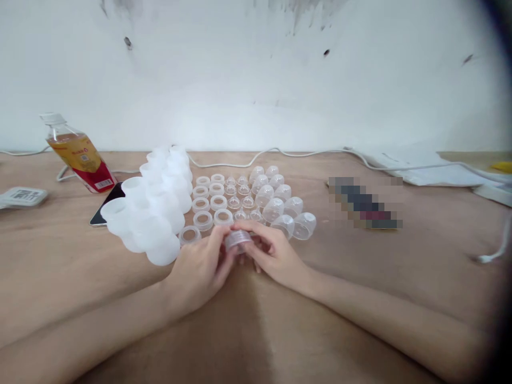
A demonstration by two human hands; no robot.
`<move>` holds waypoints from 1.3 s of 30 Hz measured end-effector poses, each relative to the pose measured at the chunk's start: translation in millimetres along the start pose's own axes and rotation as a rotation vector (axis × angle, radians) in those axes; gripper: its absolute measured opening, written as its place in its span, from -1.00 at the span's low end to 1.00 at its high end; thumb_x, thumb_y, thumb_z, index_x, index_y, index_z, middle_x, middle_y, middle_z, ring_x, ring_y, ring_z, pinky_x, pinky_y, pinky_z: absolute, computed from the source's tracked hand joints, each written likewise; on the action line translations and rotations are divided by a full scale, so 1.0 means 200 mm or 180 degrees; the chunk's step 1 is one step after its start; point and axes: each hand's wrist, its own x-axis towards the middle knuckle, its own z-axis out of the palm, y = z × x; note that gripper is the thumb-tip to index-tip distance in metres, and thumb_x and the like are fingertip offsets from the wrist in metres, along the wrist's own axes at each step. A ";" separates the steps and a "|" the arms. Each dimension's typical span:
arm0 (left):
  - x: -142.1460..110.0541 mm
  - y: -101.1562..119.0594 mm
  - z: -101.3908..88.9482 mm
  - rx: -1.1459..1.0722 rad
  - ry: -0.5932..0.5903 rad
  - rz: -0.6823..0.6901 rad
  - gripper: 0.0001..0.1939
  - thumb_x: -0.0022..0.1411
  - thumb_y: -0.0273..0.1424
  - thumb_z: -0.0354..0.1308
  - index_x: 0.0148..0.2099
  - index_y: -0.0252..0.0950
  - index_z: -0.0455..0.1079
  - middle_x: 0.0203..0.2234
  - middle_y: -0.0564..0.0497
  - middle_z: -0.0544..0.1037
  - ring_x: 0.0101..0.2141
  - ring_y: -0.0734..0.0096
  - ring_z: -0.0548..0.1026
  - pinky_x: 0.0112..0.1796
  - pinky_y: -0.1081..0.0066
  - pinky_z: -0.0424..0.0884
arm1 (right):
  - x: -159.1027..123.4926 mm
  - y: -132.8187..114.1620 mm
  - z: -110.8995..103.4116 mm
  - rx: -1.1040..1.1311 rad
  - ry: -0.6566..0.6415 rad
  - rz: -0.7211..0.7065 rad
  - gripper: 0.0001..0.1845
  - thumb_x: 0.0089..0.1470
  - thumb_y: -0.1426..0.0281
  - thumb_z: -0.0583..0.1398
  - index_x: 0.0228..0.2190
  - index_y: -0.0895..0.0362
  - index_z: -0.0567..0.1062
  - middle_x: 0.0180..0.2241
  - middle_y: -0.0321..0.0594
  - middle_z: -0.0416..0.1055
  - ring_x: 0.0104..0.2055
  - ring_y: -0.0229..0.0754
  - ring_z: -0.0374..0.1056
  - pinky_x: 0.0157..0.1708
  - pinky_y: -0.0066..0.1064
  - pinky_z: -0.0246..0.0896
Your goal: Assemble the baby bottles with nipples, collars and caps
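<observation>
Between my two hands is a translucent bottle collar ring (238,240), slightly blurred and partly covered by fingers. My left hand (199,268) grips its left side, and my right hand (282,260) grips its right side. Just beyond them lie rows of more collar rings (200,205) and, to their right, small clear bottle nipples (233,202). Clear domed caps (273,210) stand in two slanting rows beside the nipples. On the left, white translucent bottles (160,202) are grouped closely together. Whether a nipple sits inside the held ring is hidden.
A drink bottle (82,152) stands at the back left, near a dark phone (108,205) and a white device (24,197). A white cable (312,153) runs along the wall. At right are a pixelated object (366,204) and white plastic sheets (416,168).
</observation>
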 end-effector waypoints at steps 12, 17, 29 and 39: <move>-0.22 -0.15 -0.44 0.1553 0.1357 -0.0204 -0.39 0.03 -0.14 0.09 0.12 -0.05 0.03 -0.02 0.08 0.28 0.03 -0.01 0.15 0.01 0.04 0.06 | -0.02 0.01 -0.01 0.1316 -0.0104 0.0687 -0.60 -0.05 0.32 0.15 -0.14 0.08 0.20 -0.39 -0.27 0.23 -0.36 -0.22 0.38 -0.69 -0.54 0.32; -0.19 -0.19 -0.42 0.1366 0.1199 -0.0286 -0.53 0.02 -0.18 0.12 0.01 -0.04 0.19 -0.22 0.04 0.37 -0.07 0.09 0.26 -0.07 0.18 0.21 | -0.01 0.01 -0.02 0.1601 -0.0092 0.0719 -0.63 0.03 0.18 0.05 -0.15 0.10 0.20 -0.39 -0.24 0.24 -0.35 -0.21 0.37 -0.66 -0.50 0.33; -0.11 0.03 -0.33 0.0308 0.1017 0.0212 -0.66 0.06 -0.23 0.09 -0.11 -0.19 0.19 -0.30 0.04 0.41 -0.31 0.35 0.40 -0.32 0.36 0.38 | -0.03 0.01 -0.03 0.1896 0.0134 0.0524 -0.59 0.03 0.34 0.10 -0.06 -0.07 0.13 -0.21 -0.24 0.16 -0.22 -0.20 0.31 -0.37 -0.28 0.37; -0.04 -0.08 -0.06 -0.1462 -0.0093 -0.0457 -0.72 0.09 -0.25 0.06 -0.16 -0.25 0.24 -0.33 0.04 0.47 -0.35 0.36 0.44 -0.36 0.44 0.38 | -0.05 0.02 -0.04 0.1934 0.0178 0.0278 -0.66 0.03 0.34 0.10 -0.12 0.00 0.17 -0.13 -0.20 0.10 -0.15 -0.21 0.26 -0.22 -0.25 0.31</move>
